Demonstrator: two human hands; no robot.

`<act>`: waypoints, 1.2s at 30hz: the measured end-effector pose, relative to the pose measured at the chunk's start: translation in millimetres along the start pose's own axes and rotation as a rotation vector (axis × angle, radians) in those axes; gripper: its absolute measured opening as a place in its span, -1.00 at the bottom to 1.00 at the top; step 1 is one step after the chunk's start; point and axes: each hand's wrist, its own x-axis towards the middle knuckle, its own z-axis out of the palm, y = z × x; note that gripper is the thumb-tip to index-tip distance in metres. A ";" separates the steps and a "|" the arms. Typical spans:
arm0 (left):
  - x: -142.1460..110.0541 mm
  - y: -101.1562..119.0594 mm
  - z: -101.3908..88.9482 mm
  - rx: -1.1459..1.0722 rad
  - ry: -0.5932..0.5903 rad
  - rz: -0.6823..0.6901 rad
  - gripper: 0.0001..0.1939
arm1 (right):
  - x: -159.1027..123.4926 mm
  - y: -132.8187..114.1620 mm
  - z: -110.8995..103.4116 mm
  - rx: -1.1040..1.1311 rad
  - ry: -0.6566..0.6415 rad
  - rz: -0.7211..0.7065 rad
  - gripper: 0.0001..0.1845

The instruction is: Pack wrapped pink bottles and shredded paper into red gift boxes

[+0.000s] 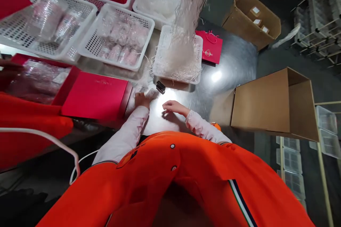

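Orange workwear [213,163] fills the foreground as a packer leans over a metal table [229,60], both bare hands resting low among baskets and red packaging. Small and dark, a block-like item [160,87] lies on the metal just beyond the hands, touching neither. It sits ahead and to the right of the left hand [142,100], and ahead and slightly left of the right hand [175,107], whose fingertips appear a little nearer. Its long axis slants from far left to near right.

The right hand's fingers stretch out loosely, holding nothing visible, above their own shadow. The left hand curls beside crinkled clear plastic [153,94], next to a red box [94,95]; its fingertips are hidden, and whether it pinches the plastic cannot be told. Whether the dark item is one piece or two is hard to make out. Shredded paper [190,7] hangs blurred, cut off at the top edge, while a neighbor's orange sleeve [29,124] is cropped at left.
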 end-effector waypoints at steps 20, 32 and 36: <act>109.0 94.2 -42.6 -0.268 0.367 0.533 0.23 | 74.1 -159.6 -217.6 -0.462 1.149 -0.919 0.12; 206.7 270.6 -72.7 -0.218 0.053 0.531 -0.22 | 122.3 -244.2 -190.6 -0.905 0.649 -0.646 -0.96; 172.1 241.9 -36.2 0.096 -0.165 0.506 -0.35 | 118.4 -185.9 -183.6 -1.022 0.592 -0.522 -0.64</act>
